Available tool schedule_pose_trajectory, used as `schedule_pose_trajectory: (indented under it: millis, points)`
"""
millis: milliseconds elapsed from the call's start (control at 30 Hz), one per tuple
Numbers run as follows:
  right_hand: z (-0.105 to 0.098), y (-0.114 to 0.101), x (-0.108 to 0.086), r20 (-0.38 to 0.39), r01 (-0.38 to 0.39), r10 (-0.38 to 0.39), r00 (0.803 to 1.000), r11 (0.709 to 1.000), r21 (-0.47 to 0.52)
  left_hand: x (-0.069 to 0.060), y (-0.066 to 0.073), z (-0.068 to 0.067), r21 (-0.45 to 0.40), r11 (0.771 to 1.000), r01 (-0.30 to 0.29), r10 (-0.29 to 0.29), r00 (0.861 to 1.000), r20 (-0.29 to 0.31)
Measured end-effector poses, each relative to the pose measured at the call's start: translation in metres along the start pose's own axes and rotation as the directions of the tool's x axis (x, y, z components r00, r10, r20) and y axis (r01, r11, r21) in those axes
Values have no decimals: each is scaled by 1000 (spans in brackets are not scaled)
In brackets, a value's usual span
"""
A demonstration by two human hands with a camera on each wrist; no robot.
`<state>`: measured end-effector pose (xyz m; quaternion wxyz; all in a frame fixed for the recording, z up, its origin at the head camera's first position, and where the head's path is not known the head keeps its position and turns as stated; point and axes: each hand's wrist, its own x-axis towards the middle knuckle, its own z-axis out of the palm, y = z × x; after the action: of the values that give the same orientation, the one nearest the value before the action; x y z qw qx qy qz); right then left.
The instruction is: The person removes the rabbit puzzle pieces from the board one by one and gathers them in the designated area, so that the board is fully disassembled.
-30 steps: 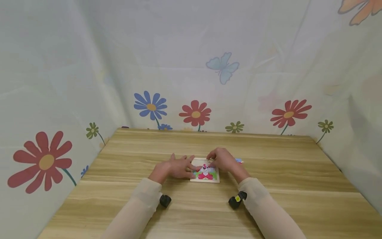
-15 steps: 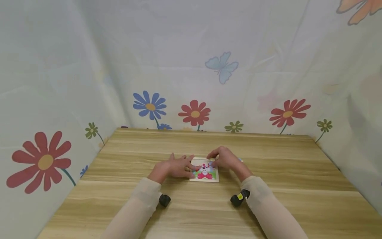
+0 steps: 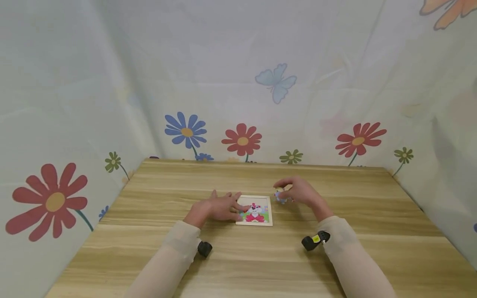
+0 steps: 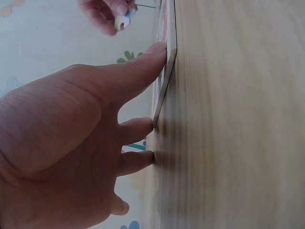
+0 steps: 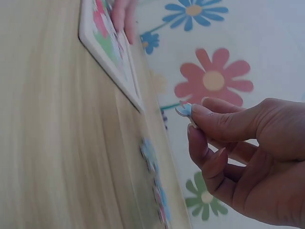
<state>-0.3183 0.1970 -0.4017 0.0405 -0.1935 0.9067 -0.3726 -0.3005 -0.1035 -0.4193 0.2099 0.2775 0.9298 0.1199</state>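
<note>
A small square puzzle tray [image 3: 271,212] lies flat on the table, with a cartoon animal in pink, white and green over its lower part. Its upper part shows bare pale board. My left hand [image 3: 222,208] rests at its left side with fingers spread, the thumb pressing on the tray's near edge in the left wrist view. To the right of the tray, my right hand [image 3: 302,192] is raised and pinches a small light-blue and white puzzle piece [image 5: 184,109] between thumb and fingertips. The piece's full outline is partly covered by the fingers.
Several loose puzzle pieces [image 5: 149,155] lie on the table right of the tray, mostly behind my right hand in the head view. The wooden table [image 3: 238,260] ends at a cloth backdrop [image 3: 208,74] printed with flowers.
My right hand has moved from the tray's upper right corner out to the right, carrying a puzzle piece. The tray's upper strip is now uncovered. My left hand has stayed put.
</note>
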Motion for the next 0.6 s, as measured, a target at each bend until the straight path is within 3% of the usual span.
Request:
schedule_pose_trajectory:
  millis: [267, 600]
  points:
    - [-32, 36, -16, -6, -66, 67, 998, 998, 18, 0, 0, -1, -10, 1000, 0, 0, 1000, -1]
    - [-55, 53, -29, -2, -141, 141, 990, 989, 40, 2, 0, 0, 12, 1000, 2, -2, 1000, -7]
